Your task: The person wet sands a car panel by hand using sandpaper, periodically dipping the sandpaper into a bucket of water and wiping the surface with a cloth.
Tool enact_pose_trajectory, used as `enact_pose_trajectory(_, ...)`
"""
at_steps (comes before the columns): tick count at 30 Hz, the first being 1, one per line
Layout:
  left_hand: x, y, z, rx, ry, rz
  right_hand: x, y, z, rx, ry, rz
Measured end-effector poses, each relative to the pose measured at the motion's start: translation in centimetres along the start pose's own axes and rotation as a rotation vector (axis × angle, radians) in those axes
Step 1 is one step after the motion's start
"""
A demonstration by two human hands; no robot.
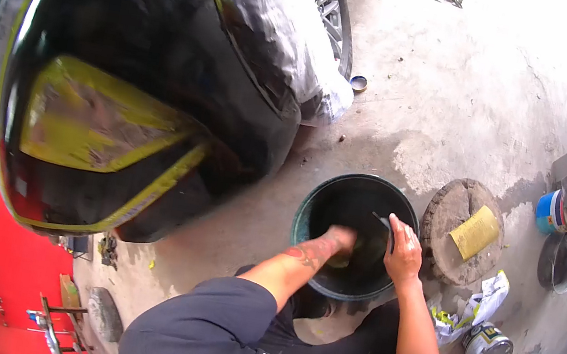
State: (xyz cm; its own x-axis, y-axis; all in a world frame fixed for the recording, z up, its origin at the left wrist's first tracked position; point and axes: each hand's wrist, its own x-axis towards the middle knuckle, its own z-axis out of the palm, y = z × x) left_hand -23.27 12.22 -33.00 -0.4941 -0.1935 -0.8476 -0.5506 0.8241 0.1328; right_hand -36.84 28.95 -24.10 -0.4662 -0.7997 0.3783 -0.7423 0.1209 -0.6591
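A large dark bucket [303, 213] stands on the concrete floor in front of me. My left hand [342, 240] reaches down inside it, smeared by motion, near something yellowish at the bottom edge of the hand; its fingers are hidden. My right hand [403, 254] is at the bucket's right rim, its fingers wrapped round a thin dark flat piece [386, 223] that juts out over the bucket's opening.
A black car bumper [144, 29] with yellow masking tape fills the upper left. Right of the bucket, a round wooden block [444, 217] bears yellow sandpaper [475, 233]. Paint cans [489, 352], a blue-white pail [551, 212] and a dark pail [560, 259] stand farther right.
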Motion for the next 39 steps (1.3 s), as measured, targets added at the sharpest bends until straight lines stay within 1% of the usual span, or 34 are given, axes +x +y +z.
enact_pose_trajectory(1,-3.9,0.8,-2.9,-0.043,0.128,-0.035,0.1,0.3,0.4,-0.021,0.019,-0.015)
enact_pose_trajectory(2,-6.9,0.4,-5.2,-0.123,0.207,0.017,0.4,-0.2,-0.1,-0.031,-0.096,0.039)
enact_pose_trajectory(3,-10.2,0.6,-7.5,-0.229,0.308,0.028,0.6,-0.8,-0.6,-0.042,-0.212,0.092)
enact_pose_trajectory(4,-12.6,0.6,-9.5,-0.253,0.353,0.001,0.5,-1.0,0.3,0.113,-0.170,0.224)
enact_pose_trajectory(5,-14.5,0.0,-11.1,-0.270,0.405,0.029,0.1,-1.0,2.3,0.262,-0.120,0.356)
enact_pose_trajectory(6,-17.7,0.1,-13.5,-0.335,0.436,0.032,-0.5,-1.4,5.3,0.227,0.081,0.622)
enact_pose_trajectory(7,-21.3,0.3,-15.9,-0.420,0.497,0.039,0.0,-3.5,5.2,0.484,0.145,0.895)
enact_pose_trajectory(9,-25.7,-0.3,-18.4,-0.572,0.568,0.027,6.9,-14.3,-1.8,1.200,0.158,1.438)
enact_pose_trajectory(10,-26.7,-1.0,-18.1,-0.649,0.695,0.063,7.7,-17.0,-1.4,1.333,0.218,1.394)
enact_pose_trajectory(11,-28.7,-1.2,-19.4,-0.842,0.565,0.068,8.3,-18.9,-0.5,1.460,0.283,1.338)
enact_pose_trajectory(13,-33.5,0.1,-21.7,-1.007,0.520,0.131,9.3,-21.7,1.6,2.067,0.378,1.143)
enact_pose_trajectory(15,-36.3,1.3,-22.3,-0.907,0.683,0.104,10.7,-23.4,3.4,2.121,0.387,0.979)
enact_pose_trajectory(16,-37.6,1.6,-22.5,-0.852,0.763,0.087,13.6,-25.1,2.9,2.262,0.359,0.897)
enact_pose_trajectory(17,-39.6,2.2,-24.4,-0.894,0.829,0.131,16.4,-26.7,1.7,2.399,0.331,0.798)
enact_pose_trajectory(19,-40.7,1.4,-26.5,-0.942,0.816,0.146,18.0,-30.1,-4.7,1.967,0.478,1.002)
enact_pose_trajectory(20,-43.3,2.4,-29.5,-1.058,0.803,0.184,19.2,-30.5,-6.0,2.033,0.380,1.060)
enact_pose_trajectory(21,-43.4,1.3,-30.4,-1.034,0.796,0.195,21.4,-32.6,-9.7,1.912,0.340,1.040)
enact_pose_trajectory(23,-48.1,1.7,-35.4,-0.813,0.979,0.275,25.0,-34.0,-14.4,1.944,0.259,1.001)
enact_pose_trajectory(24,-50.6,1.8,-38.2,-0.561,1.123,0.332,25.7,-33.6,-15.3,1.900,0.186,0.996)
enact_pose_trajectory(25,-53.0,1.5,-40.9,-0.296,1.250,0.388,27.0,-33.6,-15.6,1.888,0.187,0.977)
enact_pose_trajectory(27,-56.6,0.1,-44.7,-0.115,1.311,0.319,30.0,-34.4,-16.4,1.724,0.134,0.990)
enact_pose_trajectory(29,-58.6,-1.4,-48.1,0.157,1.367,0.230,34.0,-36.3,-16.7,1.637,0.061,0.851)
enact_pose_trajectory(31,-59.4,-2.1,-50.3,0.363,1.318,0.059,38.3,-37.1,-14.9,1.208,0.201,0.368)
enact_pose_trajectory(33,-59.0,-3.8,-51.1,0.488,1.256,-0.032,40.6,-38.9,-13.6,1.113,0.210,0.259)
enact_pose_trajectory(34,-59.1,-3.8,-51.0,0.516,1.222,-0.067,40.0,-40.0,-11.6,1.094,0.177,0.217)
enact_pose_trajectory(35,-59.2,-3.6,-50.9,0.541,1.198,-0.097,38.0,-41.7,-10.8,0.863,0.168,0.187)
enact_pose_trajectory(36,-59.2,-3.4,-50.8,0.561,1.180,-0.127,35.8,-42.5,-11.8,0.793,0.056,0.176)
enact_pose_trajectory(37,-59.3,-3.4,-50.7,0.570,1.204,-0.136,34.2,-42.6,-12.5,0.722,-0.058,0.165)
enact_pose_trajectory(38,-59.5,-3.5,-50.3,0.575,1.228,-0.150,33.6,-42.4,-12.3,0.686,-0.113,0.158)
enact_pose_trajectory(39,-59.9,-3.6,-49.7,0.582,1.250,-0.170,34.6,-42.1,-12.4,0.666,-0.052,0.136)
